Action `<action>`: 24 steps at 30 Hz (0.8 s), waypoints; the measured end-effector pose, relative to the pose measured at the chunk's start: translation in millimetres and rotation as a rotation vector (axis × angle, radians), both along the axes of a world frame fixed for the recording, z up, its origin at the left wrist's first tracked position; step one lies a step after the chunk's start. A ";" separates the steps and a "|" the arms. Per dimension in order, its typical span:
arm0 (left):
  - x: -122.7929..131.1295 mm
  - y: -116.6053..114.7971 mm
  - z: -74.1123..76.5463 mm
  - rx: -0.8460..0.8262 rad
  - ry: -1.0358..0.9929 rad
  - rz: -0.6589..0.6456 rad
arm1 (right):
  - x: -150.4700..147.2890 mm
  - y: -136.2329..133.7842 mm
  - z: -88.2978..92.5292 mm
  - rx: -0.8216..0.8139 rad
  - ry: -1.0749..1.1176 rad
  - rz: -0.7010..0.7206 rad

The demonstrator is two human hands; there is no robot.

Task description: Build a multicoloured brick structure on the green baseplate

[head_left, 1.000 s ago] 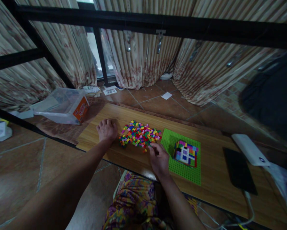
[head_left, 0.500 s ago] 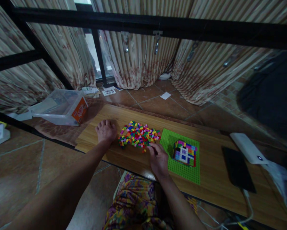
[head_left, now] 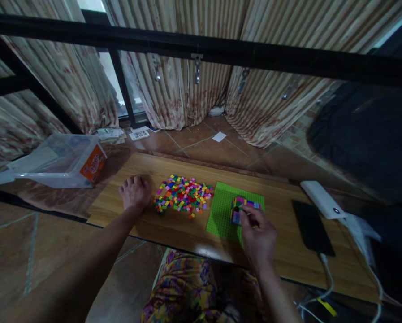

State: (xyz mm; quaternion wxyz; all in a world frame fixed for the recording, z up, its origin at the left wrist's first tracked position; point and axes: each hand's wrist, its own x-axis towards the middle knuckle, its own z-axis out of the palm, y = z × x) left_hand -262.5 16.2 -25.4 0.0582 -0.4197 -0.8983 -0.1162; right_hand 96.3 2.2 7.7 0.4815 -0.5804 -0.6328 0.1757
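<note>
My left hand [head_left: 134,193] lies on the wooden table to the left of a loose pile of small multicoloured toy bricks [head_left: 183,193], its fingers resting on the surface and holding nothing. Over a green studded baseplate [head_left: 221,215], my right hand [head_left: 258,229] is closed in a pinch. Its fingertips are at the top of a low, square block of coloured toy bricks [head_left: 236,217] that stands on the plate. A small toy brick seems to be between thumb and forefinger, but the fingers mostly hide it. The right hand also covers the front part of the built block.
To the right on the table [head_left: 281,251] lie a black phone [head_left: 313,227] with a cable and a white power bank [head_left: 322,200]. A clear plastic box [head_left: 62,166] with an orange label stands beyond the left end. A dark metal bar [head_left: 174,45] crosses in front of the curtains.
My right hand has moved right, from the edge of the brick pile to the built block on the baseplate. My left hand stays resting on the table. The view has shifted to the right.
</note>
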 end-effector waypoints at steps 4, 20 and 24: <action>1.0 0.1 1.3 -0.001 0.003 0.006 | 18.9 16.4 -11.5 -0.090 -0.072 -0.078; 1.7 0.5 1.5 0.016 -0.011 0.013 | 9.5 28.4 -13.5 -0.110 -0.130 -0.051; 1.2 0.6 0.8 0.028 -0.012 0.008 | 11.0 26.6 -15.1 -0.139 -0.099 -0.049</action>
